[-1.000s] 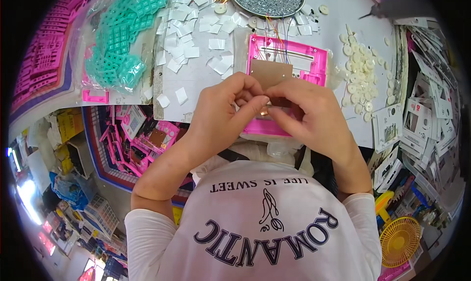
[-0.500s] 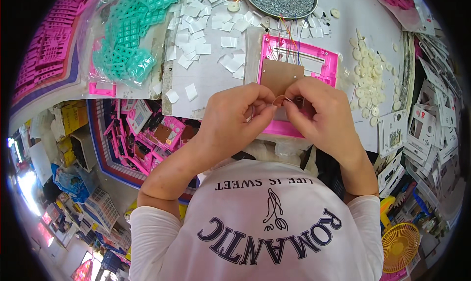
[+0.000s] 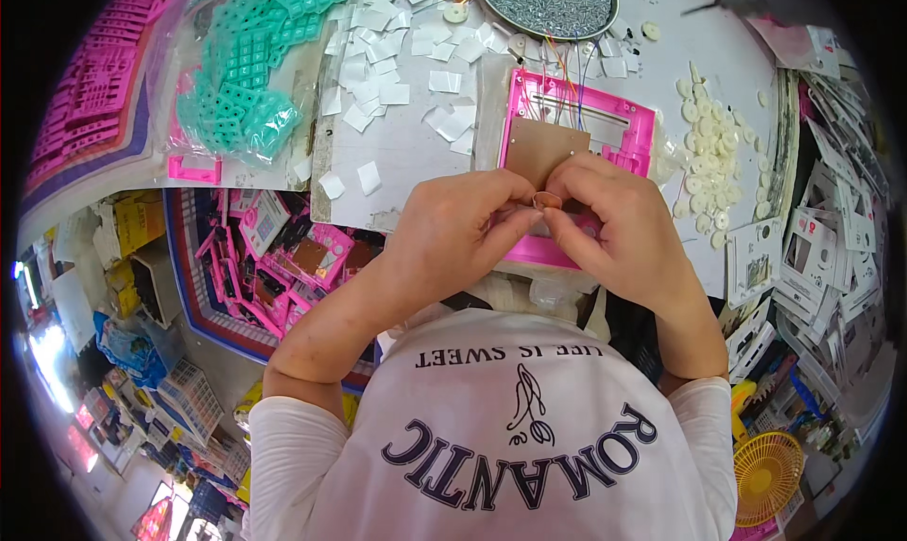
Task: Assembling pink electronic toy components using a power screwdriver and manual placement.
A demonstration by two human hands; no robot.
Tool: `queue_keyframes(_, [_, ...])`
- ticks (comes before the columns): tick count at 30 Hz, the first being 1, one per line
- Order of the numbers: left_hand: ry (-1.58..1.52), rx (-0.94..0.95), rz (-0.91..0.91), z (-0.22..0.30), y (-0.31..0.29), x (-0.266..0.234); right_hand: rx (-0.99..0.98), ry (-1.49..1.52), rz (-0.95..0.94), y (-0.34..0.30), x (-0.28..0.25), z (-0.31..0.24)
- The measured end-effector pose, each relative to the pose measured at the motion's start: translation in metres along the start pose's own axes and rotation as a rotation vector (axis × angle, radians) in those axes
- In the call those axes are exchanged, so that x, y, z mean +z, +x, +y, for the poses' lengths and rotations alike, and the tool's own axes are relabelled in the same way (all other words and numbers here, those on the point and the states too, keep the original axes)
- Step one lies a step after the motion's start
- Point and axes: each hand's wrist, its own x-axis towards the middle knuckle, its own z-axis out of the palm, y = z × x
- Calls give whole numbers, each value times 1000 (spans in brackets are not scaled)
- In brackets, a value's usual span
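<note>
Just over the near part of a pink plastic case (image 3: pixel 644 125), a small round copper-coloured disc (image 3: pixel 548 200) is held between my two hands. My left hand (image 3: pixel 452 227) is closed, with thumb and forefinger pinched at the disc's left edge. My right hand (image 3: pixel 619 222) is also closed, its fingertips pinching the disc from the right. A brown board (image 3: pixel 540 146) lies in the case, partly hidden by my fingers. Thin coloured wires (image 3: pixel 566 68) run from the board toward the far side.
A round tray of screws (image 3: pixel 614 12) stands behind the case. White paper squares (image 3: pixel 387 94) are scattered left, cream discs (image 3: pixel 704 139) right. Bagged teal keypads (image 3: pixel 248 106) lie far left. Below them stands a basket (image 3: pixel 194 291) of pink parts. A dark blurred object (image 3: pixel 765 0) shows far right.
The copper disc has turned and now shows its face between my fingertips. My hands have come slightly closer together. A dark blurred object has appeared at the far right.
</note>
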Motion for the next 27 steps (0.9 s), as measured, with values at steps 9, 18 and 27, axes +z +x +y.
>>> queue_keyframes(9, [157,146,71,-7,2,6,80,22,-58,2,-6,1])
queue_keyframes(18, [330,286,240,-10,8,25,-2,-22,-60,1,-4,4])
queue_keyframes(27, [115,116,131,-1,3,9,164,54,-103,3,-11,-1])
